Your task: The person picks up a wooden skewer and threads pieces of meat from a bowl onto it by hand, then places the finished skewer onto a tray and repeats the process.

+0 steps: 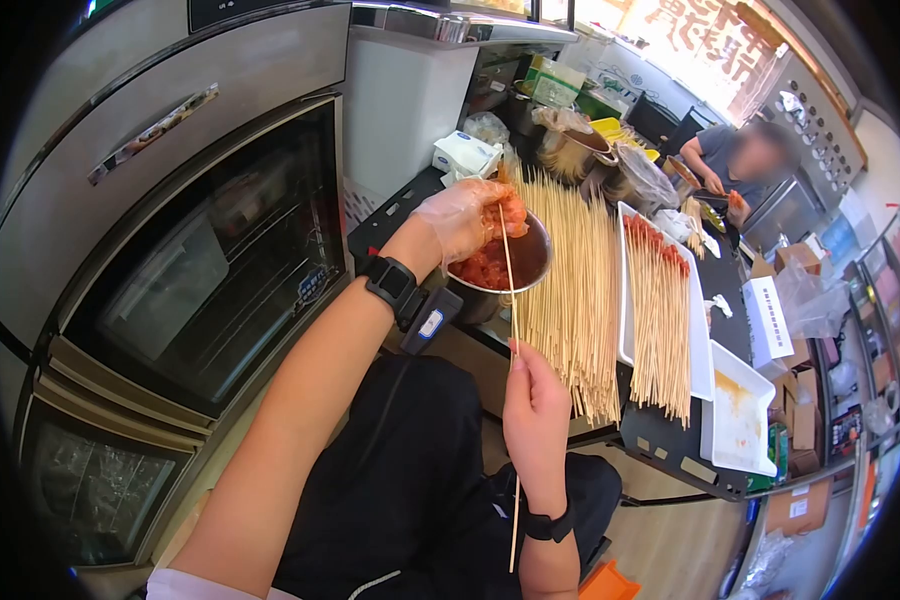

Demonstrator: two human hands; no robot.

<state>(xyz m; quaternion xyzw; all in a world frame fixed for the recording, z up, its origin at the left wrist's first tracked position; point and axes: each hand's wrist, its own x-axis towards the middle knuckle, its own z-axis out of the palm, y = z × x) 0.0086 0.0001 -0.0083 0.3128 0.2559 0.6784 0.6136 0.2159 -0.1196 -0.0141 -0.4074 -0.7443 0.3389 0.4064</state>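
Over a metal bowl [540, 262] of red meat [482, 268], my left hand [460, 222], in a clear plastic glove, is closed on a piece of reddish meat [510, 216] at the upper end of a long wooden skewer [516, 400]. Lower down, my bare right hand [536, 410] pinches the same skewer between thumb and fingers; its lower end hangs past my wrist. Right of the bowl lies a wide pile of bare skewers [570, 300]. Beyond it, skewers tipped with red meat [658, 300] rest on a white tray [626, 330].
A second white tray [740, 445] with stains sits at the right. A white packet [467, 155] lies behind the bowl. Bagged pots [642, 180] stand farther back, near another person [735, 160]. A glass-doored oven [210, 260] is on the left, a white box [767, 322] on the right.
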